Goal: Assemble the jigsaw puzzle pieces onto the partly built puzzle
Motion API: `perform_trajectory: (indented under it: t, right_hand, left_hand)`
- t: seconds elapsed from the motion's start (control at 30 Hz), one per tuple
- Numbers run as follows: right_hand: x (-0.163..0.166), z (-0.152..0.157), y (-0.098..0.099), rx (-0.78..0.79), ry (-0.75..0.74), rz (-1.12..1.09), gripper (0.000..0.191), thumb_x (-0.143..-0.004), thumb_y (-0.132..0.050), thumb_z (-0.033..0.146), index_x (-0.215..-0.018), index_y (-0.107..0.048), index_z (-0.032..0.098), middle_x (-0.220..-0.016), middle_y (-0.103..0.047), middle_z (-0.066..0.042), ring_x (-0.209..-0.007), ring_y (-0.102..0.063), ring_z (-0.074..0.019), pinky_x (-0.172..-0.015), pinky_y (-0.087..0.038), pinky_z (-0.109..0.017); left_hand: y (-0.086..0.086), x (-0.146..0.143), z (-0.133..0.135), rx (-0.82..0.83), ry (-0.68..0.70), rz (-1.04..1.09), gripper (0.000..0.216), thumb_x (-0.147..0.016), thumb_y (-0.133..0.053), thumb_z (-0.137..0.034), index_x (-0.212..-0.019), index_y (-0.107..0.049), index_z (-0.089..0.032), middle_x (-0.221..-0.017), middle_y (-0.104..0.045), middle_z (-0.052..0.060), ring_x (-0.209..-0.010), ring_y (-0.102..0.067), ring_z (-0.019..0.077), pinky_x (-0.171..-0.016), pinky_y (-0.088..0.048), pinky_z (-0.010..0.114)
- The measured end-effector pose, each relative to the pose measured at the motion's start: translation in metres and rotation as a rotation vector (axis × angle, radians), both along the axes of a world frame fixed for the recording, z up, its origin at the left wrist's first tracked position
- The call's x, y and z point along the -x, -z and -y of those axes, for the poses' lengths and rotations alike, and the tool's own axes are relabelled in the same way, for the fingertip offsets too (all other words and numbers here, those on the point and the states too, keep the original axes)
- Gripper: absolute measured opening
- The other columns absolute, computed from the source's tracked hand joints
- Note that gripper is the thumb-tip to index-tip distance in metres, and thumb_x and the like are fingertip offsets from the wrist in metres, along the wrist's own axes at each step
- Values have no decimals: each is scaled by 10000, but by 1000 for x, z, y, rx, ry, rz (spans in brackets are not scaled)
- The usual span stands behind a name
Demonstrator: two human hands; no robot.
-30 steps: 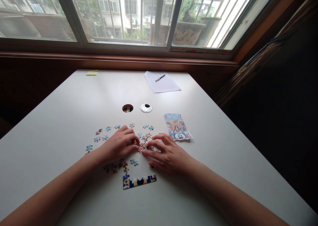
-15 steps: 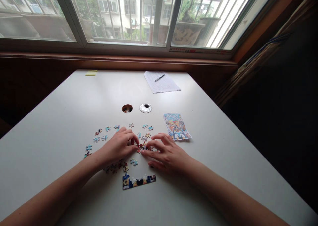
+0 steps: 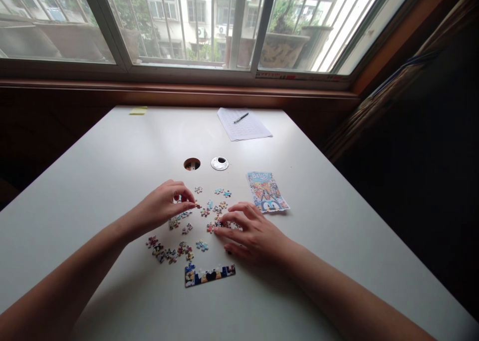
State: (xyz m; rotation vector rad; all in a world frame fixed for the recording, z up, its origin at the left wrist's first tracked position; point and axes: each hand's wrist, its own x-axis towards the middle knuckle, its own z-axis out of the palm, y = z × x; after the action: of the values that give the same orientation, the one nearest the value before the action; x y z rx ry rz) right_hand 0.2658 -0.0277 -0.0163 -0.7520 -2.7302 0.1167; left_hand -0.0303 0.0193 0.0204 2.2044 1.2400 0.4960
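My left hand (image 3: 164, 204) is raised over the scattered pieces, thumb and forefinger pinched on a small jigsaw puzzle piece (image 3: 198, 206). My right hand (image 3: 252, 233) rests with fingers apart and bent over a heap of jigsaw pieces (image 3: 210, 227), its fingertips touching them and hiding part of the heap. Closer to me lies a joined strip of puzzle (image 3: 211, 275), dark blue with a corner at its left end. Loose pieces (image 3: 170, 254) are bunched left of it, and a light blue cluster (image 3: 202, 245) sits just above it.
A picture card (image 3: 267, 191) with a cartoon design lies beyond my right hand. Farther back are a round cable hole (image 3: 192, 164), its silver cover (image 3: 219, 163), paper sheets (image 3: 245, 126) with a pen (image 3: 241, 118), and yellow sticky notes (image 3: 138, 111). A window stands behind the white table (image 3: 318, 261).
My left hand has drawn back from the heap, up and to the left, with a puzzle piece between its fingertips. My right hand has hardly moved.
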Motion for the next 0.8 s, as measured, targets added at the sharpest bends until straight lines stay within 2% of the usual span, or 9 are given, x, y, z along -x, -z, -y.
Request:
perform_trajectory:
  t: [0.13,0.3,0.5,0.67,0.8]
  right_hand:
    - [-1,-1,1,17,-12,-21,432,-975,-583,367,-1402,-536,328,-1298,-608,-43,-1255,-425,-270,-1076,-383,-479]
    - [-3,-1,3,17,1,-85,436,-953,-607,323,-1384,-543,313,-1278,-608,-55,-1247,-441,-269,-1037,-433,-451]
    - [-4,-2,3,14,17,-188,420,-934,-614,269,-1350,-560,296,-1183,-640,-61,-1184,-489,-265,-999,-462,-455]
    - [-4,-5,3,42,34,-322,382,-922,-598,198,-1293,-597,291,-1088,-659,-50,-1088,-541,-239,-957,-480,-431]
    - [-7,-8,5,43,116,-444,329,-917,-578,157,-1212,-637,289,-1035,-656,-43,-1009,-564,-231,-950,-472,-456]
  left_hand:
    - [-5,10,-2,73,57,-103,226,-901,-649,-449,-850,-739,-247,-890,-689,29,-907,-610,206,-759,-495,310]
    - [6,4,1,20,131,-103,221,-900,-641,-427,-826,-752,-250,-861,-696,37,-887,-614,208,-724,-492,303]
    - [11,-1,1,-15,86,-138,208,-899,-640,-418,-831,-759,-260,-859,-696,34,-906,-604,225,-747,-488,323]
    - [-6,11,-3,-69,35,-122,245,-944,-584,-452,-962,-752,-275,-926,-695,37,-918,-605,215,-781,-490,335]
    - [-26,29,-6,-88,-44,-134,301,-932,-577,-529,-985,-746,-286,-913,-681,32,-889,-605,207,-751,-492,318]
